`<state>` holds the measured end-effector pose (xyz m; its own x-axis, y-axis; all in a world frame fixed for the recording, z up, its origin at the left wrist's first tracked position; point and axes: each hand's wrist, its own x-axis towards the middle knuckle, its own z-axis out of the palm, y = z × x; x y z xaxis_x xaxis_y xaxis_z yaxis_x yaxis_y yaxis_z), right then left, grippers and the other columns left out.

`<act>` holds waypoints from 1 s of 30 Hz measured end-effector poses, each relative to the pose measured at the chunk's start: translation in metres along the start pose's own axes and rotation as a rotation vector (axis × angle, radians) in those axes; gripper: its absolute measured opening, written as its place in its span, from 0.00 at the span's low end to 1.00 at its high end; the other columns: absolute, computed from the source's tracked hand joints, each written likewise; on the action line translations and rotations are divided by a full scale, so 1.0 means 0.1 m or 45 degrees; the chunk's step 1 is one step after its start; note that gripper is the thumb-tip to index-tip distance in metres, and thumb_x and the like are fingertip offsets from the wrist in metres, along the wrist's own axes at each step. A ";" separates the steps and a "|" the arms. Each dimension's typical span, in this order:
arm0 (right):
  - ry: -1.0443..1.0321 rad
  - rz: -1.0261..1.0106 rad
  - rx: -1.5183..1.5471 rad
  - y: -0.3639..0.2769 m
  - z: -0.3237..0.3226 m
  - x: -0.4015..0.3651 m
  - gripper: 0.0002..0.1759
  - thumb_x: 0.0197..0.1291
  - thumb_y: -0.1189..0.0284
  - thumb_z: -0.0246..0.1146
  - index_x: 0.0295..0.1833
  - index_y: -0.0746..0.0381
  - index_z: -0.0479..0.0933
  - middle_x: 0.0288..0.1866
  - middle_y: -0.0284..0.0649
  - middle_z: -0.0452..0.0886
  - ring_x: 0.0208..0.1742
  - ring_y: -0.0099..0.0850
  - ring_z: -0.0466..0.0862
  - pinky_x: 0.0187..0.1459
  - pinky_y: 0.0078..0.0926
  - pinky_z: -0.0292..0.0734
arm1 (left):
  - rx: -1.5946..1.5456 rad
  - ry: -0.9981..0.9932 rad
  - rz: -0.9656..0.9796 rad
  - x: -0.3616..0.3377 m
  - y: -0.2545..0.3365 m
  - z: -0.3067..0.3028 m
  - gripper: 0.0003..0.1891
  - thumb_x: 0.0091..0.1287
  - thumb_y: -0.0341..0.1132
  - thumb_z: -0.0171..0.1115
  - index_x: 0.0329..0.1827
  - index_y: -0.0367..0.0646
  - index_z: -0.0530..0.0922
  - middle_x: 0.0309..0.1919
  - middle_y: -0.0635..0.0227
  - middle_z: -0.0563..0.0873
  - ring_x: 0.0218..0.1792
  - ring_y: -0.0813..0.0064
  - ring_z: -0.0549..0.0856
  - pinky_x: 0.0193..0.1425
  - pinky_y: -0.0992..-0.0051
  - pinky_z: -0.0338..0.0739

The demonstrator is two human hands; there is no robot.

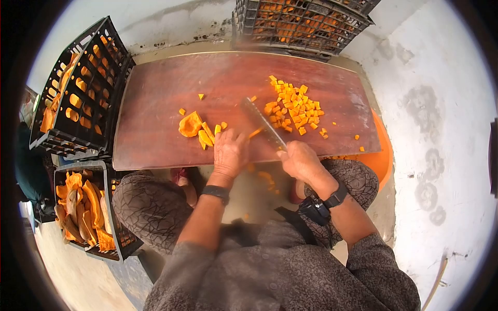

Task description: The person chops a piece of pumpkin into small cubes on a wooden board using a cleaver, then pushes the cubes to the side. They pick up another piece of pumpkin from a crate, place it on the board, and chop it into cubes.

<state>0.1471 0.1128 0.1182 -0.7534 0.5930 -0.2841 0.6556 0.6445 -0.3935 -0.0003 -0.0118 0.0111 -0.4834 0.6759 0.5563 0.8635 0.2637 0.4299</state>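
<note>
My right hand (302, 161) is wrapped round the handle of a knife (265, 123), its blade slanting up and left over the board. An orange strip of pumpkin (255, 133) lies against the blade. My left hand (231, 151) has its fingers curled down at the strip's other end, pressing it to the reddish-brown board (228, 83); the fingertips are partly hidden. Left of that hand lie a curved pumpkin chunk (190, 124) and a few pumpkin slices (206, 136). Beyond the knife, a heap of pumpkin cubes (298, 106) spreads over the right side.
A black crate (83, 88) of pumpkin pieces stands left of the board, with another crate (108, 186) of long pieces nearer me. Stacked crates (306, 26) stand behind. An orange tub (384, 150) sits under the right edge, beside a white wall (436, 119).
</note>
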 end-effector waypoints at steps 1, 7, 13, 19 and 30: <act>-0.004 0.000 0.000 -0.02 -0.02 0.01 0.13 0.63 0.67 0.62 0.37 0.68 0.82 0.38 0.58 0.84 0.45 0.58 0.83 0.47 0.53 0.77 | 0.000 -0.002 -0.003 -0.01 -0.01 0.01 0.09 0.56 0.27 0.67 0.41 0.44 0.84 0.32 0.61 0.79 0.39 0.58 0.80 0.46 0.61 0.72; -0.116 0.015 -0.057 -0.08 0.01 0.21 0.12 0.63 0.67 0.62 0.39 0.67 0.83 0.41 0.57 0.84 0.47 0.56 0.84 0.48 0.51 0.78 | -0.047 -0.001 0.105 -0.06 -0.05 0.12 0.07 0.55 0.29 0.67 0.37 0.45 0.82 0.33 0.60 0.76 0.38 0.57 0.77 0.46 0.60 0.70; -0.042 0.084 0.024 -0.07 0.14 0.29 0.13 0.62 0.66 0.62 0.39 0.67 0.83 0.41 0.56 0.85 0.47 0.55 0.84 0.48 0.49 0.78 | -0.066 -0.027 0.020 -0.09 -0.05 0.09 0.09 0.56 0.27 0.65 0.39 0.46 0.82 0.33 0.60 0.77 0.39 0.56 0.77 0.48 0.59 0.71; 0.149 -0.061 0.245 0.09 0.21 0.18 0.21 0.65 0.63 0.62 0.35 0.74 0.79 0.26 0.60 0.81 0.34 0.56 0.85 0.40 0.48 0.78 | -0.049 0.083 0.040 -0.06 -0.01 0.09 0.08 0.57 0.29 0.65 0.40 0.45 0.82 0.32 0.61 0.77 0.37 0.57 0.77 0.46 0.60 0.72; 0.120 -0.090 0.109 -0.01 0.06 -0.09 0.22 0.63 0.60 0.63 0.35 0.73 0.80 0.35 0.64 0.81 0.42 0.61 0.82 0.44 0.52 0.76 | -0.039 0.070 -0.007 -0.07 -0.01 0.11 0.07 0.56 0.28 0.65 0.38 0.45 0.80 0.33 0.58 0.77 0.38 0.54 0.77 0.47 0.59 0.72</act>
<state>0.1535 0.1039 0.1158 -0.7870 0.5928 -0.1709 0.5911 0.6452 -0.4842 0.0038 -0.0094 -0.0008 -0.4957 0.6355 0.5919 0.8565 0.2450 0.4543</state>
